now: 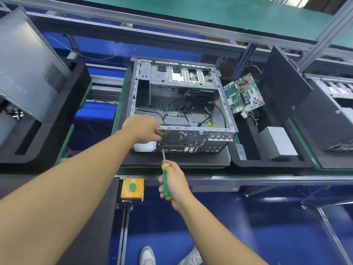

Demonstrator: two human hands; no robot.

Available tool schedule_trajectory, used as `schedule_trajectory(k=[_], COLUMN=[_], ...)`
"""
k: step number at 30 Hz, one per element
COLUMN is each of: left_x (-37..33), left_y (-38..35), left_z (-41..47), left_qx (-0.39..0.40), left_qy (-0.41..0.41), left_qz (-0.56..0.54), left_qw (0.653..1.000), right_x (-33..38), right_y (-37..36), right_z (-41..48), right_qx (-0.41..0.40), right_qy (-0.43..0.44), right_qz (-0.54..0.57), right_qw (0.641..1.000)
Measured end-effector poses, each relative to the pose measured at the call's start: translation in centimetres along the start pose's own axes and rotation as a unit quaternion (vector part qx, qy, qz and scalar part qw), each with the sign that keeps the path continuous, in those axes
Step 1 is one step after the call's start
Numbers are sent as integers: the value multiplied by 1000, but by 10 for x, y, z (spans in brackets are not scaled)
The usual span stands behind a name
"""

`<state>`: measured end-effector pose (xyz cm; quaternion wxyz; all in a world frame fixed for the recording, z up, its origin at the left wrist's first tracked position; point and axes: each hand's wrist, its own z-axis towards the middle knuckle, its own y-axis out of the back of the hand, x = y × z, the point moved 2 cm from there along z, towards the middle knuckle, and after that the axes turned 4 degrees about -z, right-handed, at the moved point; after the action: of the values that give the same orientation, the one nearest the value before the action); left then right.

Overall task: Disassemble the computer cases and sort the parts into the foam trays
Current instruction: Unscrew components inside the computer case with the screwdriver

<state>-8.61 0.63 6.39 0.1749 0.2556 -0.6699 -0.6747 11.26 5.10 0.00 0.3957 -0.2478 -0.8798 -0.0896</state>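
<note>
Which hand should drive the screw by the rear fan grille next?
Right: the right hand grips the screwdriver, its tip beside the fan grille; the left hand holds the case edge.

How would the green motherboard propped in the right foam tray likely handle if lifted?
The motherboard is a thin flat board, so probably stiff and light. Its face is crowded with slots and connectors, so likely fragile. It stands tilted in the foam tray, so a nudge might tip it.

No text is legible; the yellow sticker on the computer case is too blurred to read
</note>
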Motion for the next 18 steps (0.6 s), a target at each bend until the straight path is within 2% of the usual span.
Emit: schedule_trajectory(k=[7,18], left_x=[2,3], left_y=[-1,-4], left_z=[1,2], left_qx=[6,7], left_qy=[8,2], left_qz=[7,20], left_qw=[1000,1000], right_x=[5,11], right_y=[-11,-17], right_z=[-5,-9], right_qx=[1,1], right_qy=[-5,10], right_qz=[39,38], right_qw=[999,999])
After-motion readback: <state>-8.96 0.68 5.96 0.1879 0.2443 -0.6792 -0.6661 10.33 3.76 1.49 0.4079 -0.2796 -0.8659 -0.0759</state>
